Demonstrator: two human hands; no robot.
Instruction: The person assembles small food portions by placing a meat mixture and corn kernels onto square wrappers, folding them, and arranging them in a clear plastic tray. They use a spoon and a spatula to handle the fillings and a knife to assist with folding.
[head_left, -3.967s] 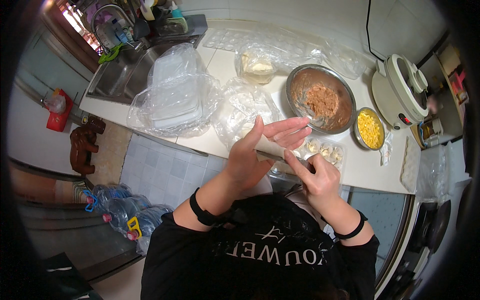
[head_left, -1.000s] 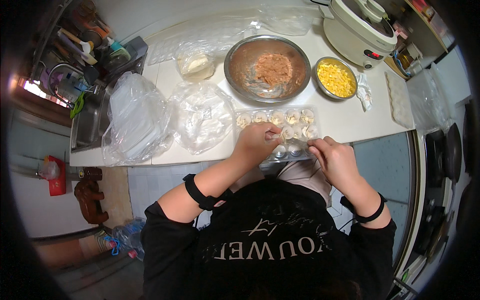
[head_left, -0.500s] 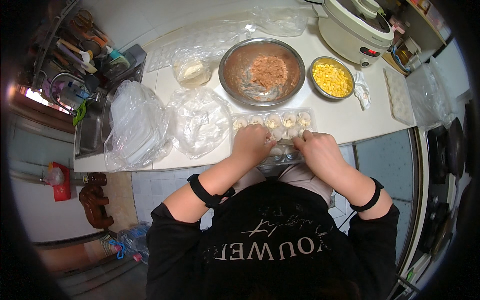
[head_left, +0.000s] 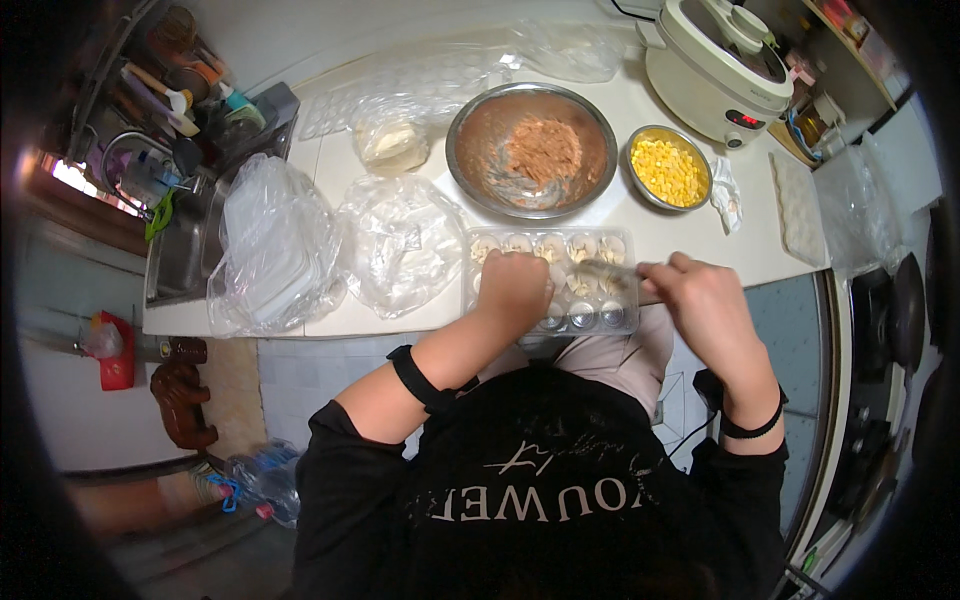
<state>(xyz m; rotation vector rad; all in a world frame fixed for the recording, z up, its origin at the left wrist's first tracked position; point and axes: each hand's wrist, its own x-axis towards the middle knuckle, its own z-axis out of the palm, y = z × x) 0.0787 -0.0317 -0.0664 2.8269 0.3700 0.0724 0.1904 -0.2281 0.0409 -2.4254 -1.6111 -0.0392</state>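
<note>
Counter (head_left: 690,240): right hand (head_left: 702,305) grips utensil (head_left: 612,268), long axis leftward; left hand (head_left: 513,290) curled, contents unclear.

Large pale lettering (head_left: 540,500) stands upside down on the black shirt (head_left: 545,425).

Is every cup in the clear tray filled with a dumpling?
No, the visible cups along the near edge of the clear tray look empty, while white dumplings sit in its far row.
</note>
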